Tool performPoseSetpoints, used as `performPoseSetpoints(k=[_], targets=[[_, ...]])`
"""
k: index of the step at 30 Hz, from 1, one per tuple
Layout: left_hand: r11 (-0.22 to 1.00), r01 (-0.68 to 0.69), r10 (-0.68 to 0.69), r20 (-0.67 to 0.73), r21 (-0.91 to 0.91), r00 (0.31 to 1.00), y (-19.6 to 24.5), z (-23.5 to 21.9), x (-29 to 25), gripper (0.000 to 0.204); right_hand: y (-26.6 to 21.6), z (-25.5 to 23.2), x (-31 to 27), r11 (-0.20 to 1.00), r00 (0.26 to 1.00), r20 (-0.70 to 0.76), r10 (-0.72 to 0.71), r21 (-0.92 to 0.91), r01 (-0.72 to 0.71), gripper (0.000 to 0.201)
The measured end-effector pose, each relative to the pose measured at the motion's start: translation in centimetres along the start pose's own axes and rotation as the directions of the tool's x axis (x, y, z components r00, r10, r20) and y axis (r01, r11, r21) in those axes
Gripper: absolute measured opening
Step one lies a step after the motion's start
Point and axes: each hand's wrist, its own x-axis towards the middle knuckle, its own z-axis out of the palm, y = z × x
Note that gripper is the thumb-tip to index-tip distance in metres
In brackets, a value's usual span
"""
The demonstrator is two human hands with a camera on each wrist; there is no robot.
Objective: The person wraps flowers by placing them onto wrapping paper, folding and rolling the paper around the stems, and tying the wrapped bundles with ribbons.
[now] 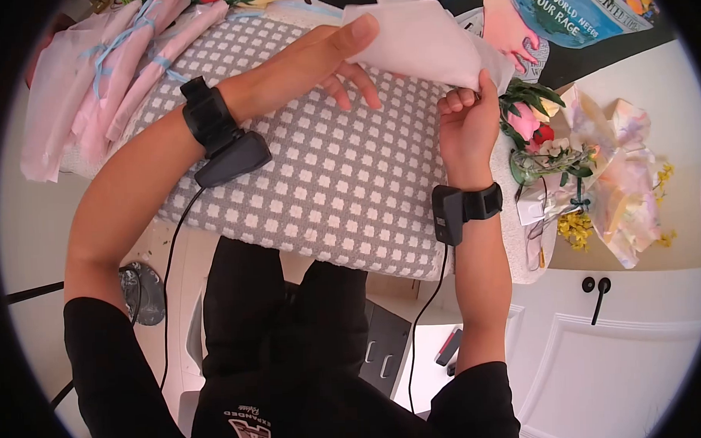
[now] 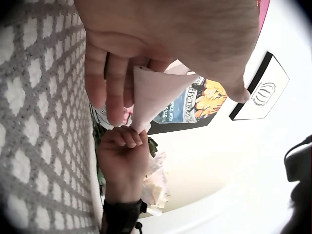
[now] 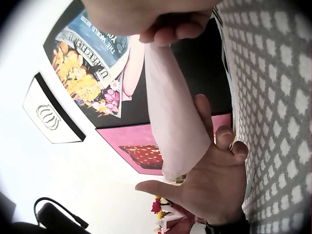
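A sheet of pale pink wrapping paper (image 1: 418,43), folded to a narrowing shape, is held up over the far part of the table. My right hand (image 1: 471,126) pinches its narrow corner between thumb and curled fingers. At the paper's other, wider end is my left hand (image 1: 325,54), its thumb stretched out and its fingers loosely bent. The right wrist view shows the left palm (image 3: 214,180) turned up, with the edge of the paper (image 3: 173,107) lying against the fingers. Seen from the left wrist, the paper (image 2: 158,92) passes behind the left fingers.
A grey-and-white checked cloth (image 1: 325,166) covers the padded table. Pink-wrapped bouquets with blue ribbons (image 1: 133,72) lie at the left. To the right stand a glass vase of flowers (image 1: 528,166) and a bouquet in pale paper (image 1: 623,186). A printed poster (image 1: 571,14) is at the back.
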Motion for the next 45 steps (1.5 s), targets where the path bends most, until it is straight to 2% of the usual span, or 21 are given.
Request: performPoseSetpoints(k=[2, 6, 8, 12, 15, 19, 23, 25, 26, 27, 28, 29, 31, 32, 33, 35, 37, 39, 41, 43, 45], targets=[[0.972, -0.118, 0.107, 0.066, 0.201, 0.992, -0.4, -0.3, 0.2, 0.065, 0.3, -0.3, -0.1, 1.000, 1.000, -0.003, 0.014, 0.017, -0.014, 0.029], [0.951, -0.094, 0.095, 0.012, 0.294, 0.995, -0.3, 0.3, 0.6, 0.053, 0.4, 0.0, 0.0, 0.999, 0.996, 0.088, 0.020, -0.034, -0.017, 0.030], [0.987, 0.066, -0.038, -0.187, 0.150, 0.982, -0.2, 0.5, 0.5, 0.046, 0.8, 0.3, -0.1, 0.998, 0.992, 0.123, 0.019, -0.056, -0.012, 0.032], [0.983, 0.172, -0.144, -0.289, 0.072, 0.946, 0.0, 0.4, 0.7, 0.042, 1.0, 0.8, -0.7, 0.992, 0.989, 0.140, -0.037, -0.115, 0.053, 0.036], [0.974, 0.228, -0.218, -0.296, -0.003, 0.930, 0.2, 0.0, 0.7, 0.043, 1.1, 1.0, -0.7, 0.986, 0.990, 0.129, -0.056, -0.151, 0.075, 0.039], [0.961, 0.277, -0.257, -0.337, 0.010, 0.906, -0.1, -0.1, 0.5, 0.044, 1.4, 1.0, -1.2, 0.970, 0.983, 0.145, -0.115, -0.197, 0.143, 0.042], [0.942, 0.330, -0.322, -0.439, -0.060, 0.839, -0.6, -1.1, 0.7, 0.041, 1.5, 1.5, -1.4, 0.958, 0.980, 0.124, -0.154, -0.223, 0.179, 0.046], [0.982, 0.157, -0.087, -0.485, 0.105, 0.870, -1.1, -2.1, 0.9, 0.035, 1.4, 1.6, -1.5, 0.960, 0.982, 0.096, -0.164, -0.215, 0.181, 0.043], [0.979, 0.167, -0.094, -0.474, 0.116, 0.876, -1.5, -2.1, 1.1, 0.035, 1.3, 1.6, -1.6, 0.963, 0.983, 0.076, -0.169, -0.202, 0.181, 0.042], [0.914, 0.018, 0.240, -0.578, 0.404, 0.780, -1.3, -1.6, 1.6, 0.032, 1.2, 1.3, -1.7, 0.966, 0.983, 0.059, -0.173, -0.186, 0.181, 0.042], [0.732, -0.077, 0.570, -0.547, 0.677, 0.613, -0.7, -1.4, 2.1, 0.031, 1.1, 1.1, -1.6, 0.961, 0.984, 0.029, -0.176, -0.211, 0.178, 0.042], [0.714, -0.083, 0.580, -0.520, 0.695, 0.627, 0.0, -1.5, 2.0, 0.031, 1.1, 1.2, -1.3, 0.958, 0.984, 0.003, -0.179, -0.229, 0.175, 0.043], [0.399, -0.147, 0.726, -0.214, 0.905, 0.654, 2.0, -0.5, 1.1, 0.029, 0.9, 1.5, -1.6, 0.966, 0.987, -0.002, -0.159, -0.209, 0.155, 0.038], [0.477, -0.171, 0.641, -0.208, 0.862, 0.739, 2.0, -0.5, 0.9, 0.027, 0.8, 1.4, -1.8, 0.966, 0.990, 0.006, -0.140, -0.220, 0.138, 0.034], [0.469, -0.184, 0.638, -0.187, 0.864, 0.746, 1.9, -0.1, 0.9, 0.027, 1.0, 1.3, -2.0, 0.968, 0.989, -0.008, -0.148, -0.206, 0.144, 0.034], [0.243, -0.171, 0.534, 0.015, 0.955, 0.845, 2.1, 1.0, 0.8, 0.029, 1.1, 1.7, -2.4, 0.973, 0.995, 0.053, -0.087, -0.212, 0.096, 0.038], [0.211, -0.163, 0.495, 0.039, 0.964, 0.868, 2.0, 1.6, 0.5, 0.029, 0.8, 2.3, -3.2, 0.965, 0.995, 0.030, -0.093, -0.243, 0.097, 0.043], [0.347, -0.074, 0.210, -0.001, 0.935, 0.978, 2.1, 1.2, 0.3, 0.028, 1.0, 2.7, -3.5, 0.956, 0.991, 0.113, -0.075, -0.276, 0.104, 0.046], [0.357, -0.115, 0.161, 0.060, 0.927, 0.985, 2.1, 1.2, 0.2, 0.023, 1.1, 2.8, -3.7, 0.955, 0.990, 0.106, -0.090, -0.273, 0.116, 0.048], [0.556, 0.072, 0.005, -0.090, 0.828, 0.996, 2.6, 2.1, 0.4, 0.021, 0.8, 2.7, -3.8, 0.957, 0.986, 0.139, -0.092, -0.261, 0.126, 0.048], [0.600, 0.050, 0.038, -0.091, 0.798, 0.995, 3.0, 2.5, 0.3, 0.022, 1.0, 2.6, -3.6, 0.966, 0.989, 0.125, -0.084, -0.235, 0.111, 0.048]])
